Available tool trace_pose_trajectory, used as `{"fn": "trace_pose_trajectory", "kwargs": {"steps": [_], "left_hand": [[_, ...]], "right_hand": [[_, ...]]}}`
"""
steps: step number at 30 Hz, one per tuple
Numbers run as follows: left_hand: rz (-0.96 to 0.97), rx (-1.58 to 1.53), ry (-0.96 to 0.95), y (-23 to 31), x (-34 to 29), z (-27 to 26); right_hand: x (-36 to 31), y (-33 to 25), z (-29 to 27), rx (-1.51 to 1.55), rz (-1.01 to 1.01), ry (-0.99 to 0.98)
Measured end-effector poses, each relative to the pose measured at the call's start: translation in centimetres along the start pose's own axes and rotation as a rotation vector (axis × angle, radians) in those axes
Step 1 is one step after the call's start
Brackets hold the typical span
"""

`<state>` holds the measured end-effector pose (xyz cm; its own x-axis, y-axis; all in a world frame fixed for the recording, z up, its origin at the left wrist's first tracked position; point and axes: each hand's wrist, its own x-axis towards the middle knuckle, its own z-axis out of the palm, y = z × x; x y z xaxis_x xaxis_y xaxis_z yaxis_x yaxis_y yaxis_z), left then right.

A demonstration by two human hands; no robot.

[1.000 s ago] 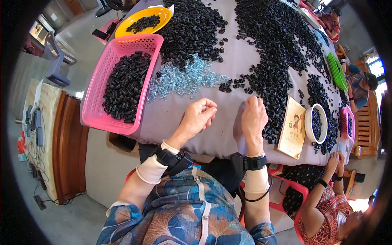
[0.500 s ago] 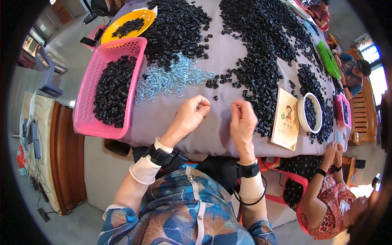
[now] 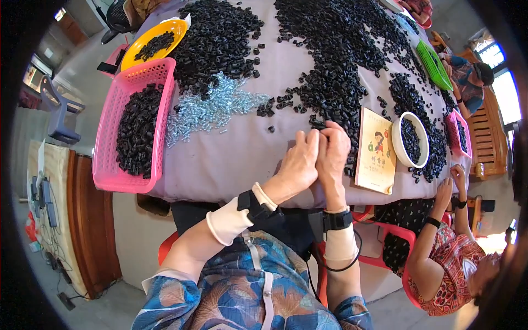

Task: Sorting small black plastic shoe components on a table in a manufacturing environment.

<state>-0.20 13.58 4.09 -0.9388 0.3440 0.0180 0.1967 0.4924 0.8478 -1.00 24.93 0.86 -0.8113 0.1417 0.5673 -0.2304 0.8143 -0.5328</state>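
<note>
My left hand [image 3: 298,165] and my right hand [image 3: 333,152] meet over the purple cloth at the table's near side. Both have curled fingers, the left pressed against the inner side of the right. Whatever lies between the fingertips is hidden by the knuckles. Just beyond them spreads a large heap of small black plastic pieces [image 3: 333,82], which the right fingertips reach at its near edge. To the left lies a pile of small clear-blue tubular pieces [image 3: 206,107]. A few loose black pieces [image 3: 265,108] sit between the two piles.
A pink basket [image 3: 168,104] of black pieces stands at left, with a yellow plate [image 3: 131,55] behind it. Right of my hands are a booklet [image 3: 377,154] and a white bowl [image 3: 400,148]. A co-worker [image 3: 440,258] sits at right; another is beyond the green basket [image 3: 432,66].
My left hand has moved right to meet my right hand, and they now touch. The view has shifted slightly, so the table items appear further left.
</note>
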Motion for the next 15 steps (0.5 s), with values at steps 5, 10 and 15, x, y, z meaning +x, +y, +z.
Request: {"fn": "trace_pose_trajectory", "kwargs": {"steps": [5, 10, 15], "left_hand": [[0.142, 0.043, 0.183, -3.1, 0.2, -1.8], [0.128, -0.036, 0.254, -5.9, -0.1, -4.8], [0.063, -0.06, 0.273, -6.1, -1.3, -7.1]], "right_hand": [[0.7, -1.6, 2.3, 0.041, -0.041, -0.026], [0.8, -5.2, 4.6, 0.052, -0.043, -0.097], [1.5, -6.5, 6.0, 0.321, -0.076, -0.127]]}}
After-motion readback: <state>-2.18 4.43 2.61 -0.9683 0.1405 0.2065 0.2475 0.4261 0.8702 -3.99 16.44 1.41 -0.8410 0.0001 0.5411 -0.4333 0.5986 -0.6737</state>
